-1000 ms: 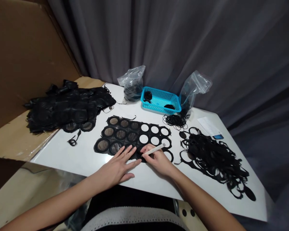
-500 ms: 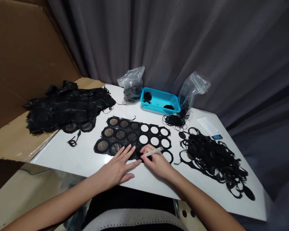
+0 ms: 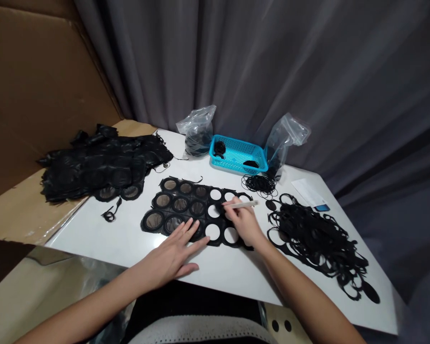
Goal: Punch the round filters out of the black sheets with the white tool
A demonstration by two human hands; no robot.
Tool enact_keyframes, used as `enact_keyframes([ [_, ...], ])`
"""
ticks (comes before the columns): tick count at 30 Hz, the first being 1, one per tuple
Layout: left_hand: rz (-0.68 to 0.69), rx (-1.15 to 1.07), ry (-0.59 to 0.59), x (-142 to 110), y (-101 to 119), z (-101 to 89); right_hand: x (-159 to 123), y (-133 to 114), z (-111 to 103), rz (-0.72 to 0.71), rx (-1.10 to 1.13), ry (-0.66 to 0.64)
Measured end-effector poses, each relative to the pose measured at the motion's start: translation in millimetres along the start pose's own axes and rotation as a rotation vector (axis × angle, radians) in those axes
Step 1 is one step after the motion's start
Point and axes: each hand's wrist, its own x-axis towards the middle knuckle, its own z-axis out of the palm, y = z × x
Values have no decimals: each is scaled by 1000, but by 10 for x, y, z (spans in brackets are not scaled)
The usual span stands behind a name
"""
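Observation:
A black rubbery sheet (image 3: 171,210) with rows of round rings lies flat on the white table. Dark thin film fills the circles on its left side, while those on the right are open and show white. My left hand (image 3: 179,248) rests flat on the sheet's lower edge with fingers spread, holding nothing. Over the sheet's right part, my right hand (image 3: 244,222) pinches a slim pale pen-like tool (image 3: 244,204), whose back end points right. A dark patch shows at these fingertips; whether it is a loose piece I cannot tell.
Behind the sheet stands a blue basket (image 3: 238,168) between two clear bags (image 3: 198,136), with black cords (image 3: 260,185) in front. Black ring scraps (image 3: 318,239) pile up at right, stacked black sheets (image 3: 93,167) at left. A white paper (image 3: 308,192) lies at back right.
My right hand has moved up and to the right with the tool, away from the bottom row. Open circles in that row now show where the hand was. My left hand has stayed nearly in place.

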Motion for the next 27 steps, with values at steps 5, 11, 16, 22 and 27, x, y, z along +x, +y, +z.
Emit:
enact_keyframes([
  [5,-62,47,11,-204,-110,-13,-93,-269,481,-122,127,-281],
  [11,-48,64,-40,-293,-134,-36,-159,-299,600,-130,189,-376],
  [16,-38,36,-2,-292,-139,-21,-171,-293,617,-147,168,-386],
  [22,-39,32,-10,-290,-138,-31,-179,-312,608,-160,151,-391],
  [27,-41,14,3,-289,-134,-34,-176,-309,599,-151,159,-400],
])
